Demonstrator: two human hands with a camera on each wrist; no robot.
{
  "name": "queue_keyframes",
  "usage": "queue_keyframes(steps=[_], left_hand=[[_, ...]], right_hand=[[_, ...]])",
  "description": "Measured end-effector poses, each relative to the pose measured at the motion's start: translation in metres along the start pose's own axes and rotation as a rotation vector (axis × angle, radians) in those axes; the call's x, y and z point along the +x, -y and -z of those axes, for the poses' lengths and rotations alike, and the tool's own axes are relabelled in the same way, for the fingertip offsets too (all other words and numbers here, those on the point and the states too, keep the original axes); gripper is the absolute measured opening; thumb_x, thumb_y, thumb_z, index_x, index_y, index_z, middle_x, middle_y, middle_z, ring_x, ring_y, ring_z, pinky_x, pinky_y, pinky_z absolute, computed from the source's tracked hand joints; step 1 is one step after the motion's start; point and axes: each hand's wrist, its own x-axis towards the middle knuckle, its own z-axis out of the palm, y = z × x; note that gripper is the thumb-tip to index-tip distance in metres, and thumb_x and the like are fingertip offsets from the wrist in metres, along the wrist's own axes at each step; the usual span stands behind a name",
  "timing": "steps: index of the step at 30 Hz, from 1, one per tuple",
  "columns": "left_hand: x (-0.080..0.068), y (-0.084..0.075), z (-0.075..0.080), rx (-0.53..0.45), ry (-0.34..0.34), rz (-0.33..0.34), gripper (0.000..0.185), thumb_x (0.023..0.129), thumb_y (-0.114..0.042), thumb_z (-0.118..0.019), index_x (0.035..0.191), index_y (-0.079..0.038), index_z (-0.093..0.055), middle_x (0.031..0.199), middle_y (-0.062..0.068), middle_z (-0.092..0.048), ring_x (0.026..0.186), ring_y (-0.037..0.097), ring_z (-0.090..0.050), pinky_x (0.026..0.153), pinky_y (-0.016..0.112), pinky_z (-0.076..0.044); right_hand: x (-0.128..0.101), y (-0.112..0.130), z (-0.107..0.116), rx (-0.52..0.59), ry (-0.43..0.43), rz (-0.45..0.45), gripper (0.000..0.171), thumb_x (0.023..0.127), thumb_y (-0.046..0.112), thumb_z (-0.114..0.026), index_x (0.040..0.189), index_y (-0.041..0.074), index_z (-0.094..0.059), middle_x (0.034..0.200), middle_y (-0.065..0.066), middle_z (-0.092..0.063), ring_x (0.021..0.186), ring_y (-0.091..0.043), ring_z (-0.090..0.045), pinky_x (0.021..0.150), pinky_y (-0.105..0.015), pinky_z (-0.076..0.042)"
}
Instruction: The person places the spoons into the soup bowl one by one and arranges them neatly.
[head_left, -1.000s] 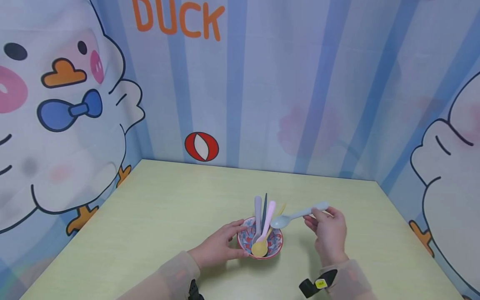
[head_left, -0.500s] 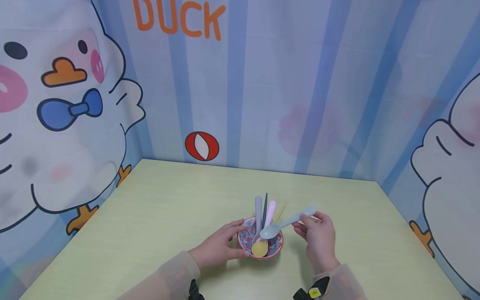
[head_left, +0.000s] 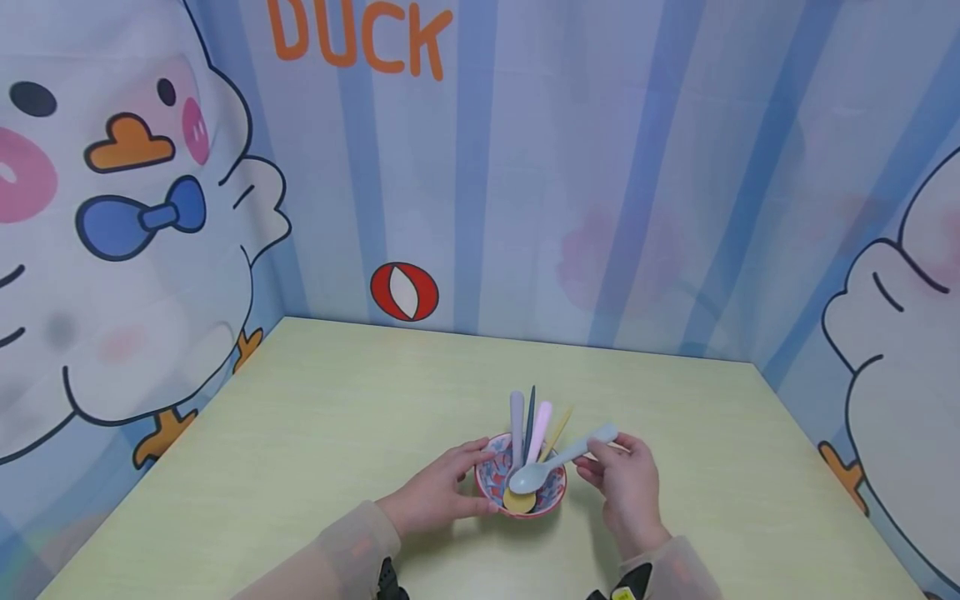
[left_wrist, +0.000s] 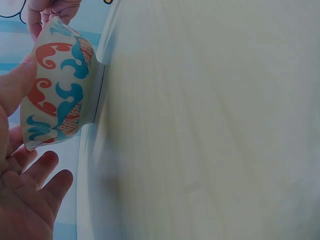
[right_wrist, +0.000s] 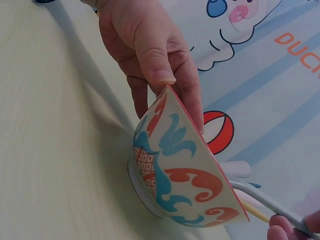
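We see a small round bowl with red and blue swirls on the smooth yellow surface. Our left hand holds its rim, fingers curled. Our right hand pinches a pale blue spoon with its scoop in the bowl, among other plastic spoons.

A: The bowl looks like glazed ceramic, smooth with a soft sheen over its red and teal pattern.

B: And the pale blue spoon?

A: Matt plastic, like the pink spoon and the grey spoon.

B: The table?

A: Smooth pale wood-look laminate, faint grain, matt. The printed wall looks like slightly creased cloth; the sleeve is sheer fabric.
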Motion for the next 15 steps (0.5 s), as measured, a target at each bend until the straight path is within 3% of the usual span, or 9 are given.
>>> queue_keyframes(steps=[15], left_hand=[[0.0009,0.0011,-0.0006,0.000,-0.004,-0.012,0.078,0.081,-0.042,-0.076,0.145,-0.012,-0.044,0.156,0.004,-0.028,0.141,0.029,-0.027,0.107,0.049,-0.036]], right_hand=[[-0.0013,-0.0090,-0.0028,-0.005,0.013,-0.021,0.045,0.092,-0.001,-0.057,0.130,-0.007,-0.034,0.085,-0.007,-0.060,0.062,-0.013,-0.066,0.060,-0.024,-0.057]])
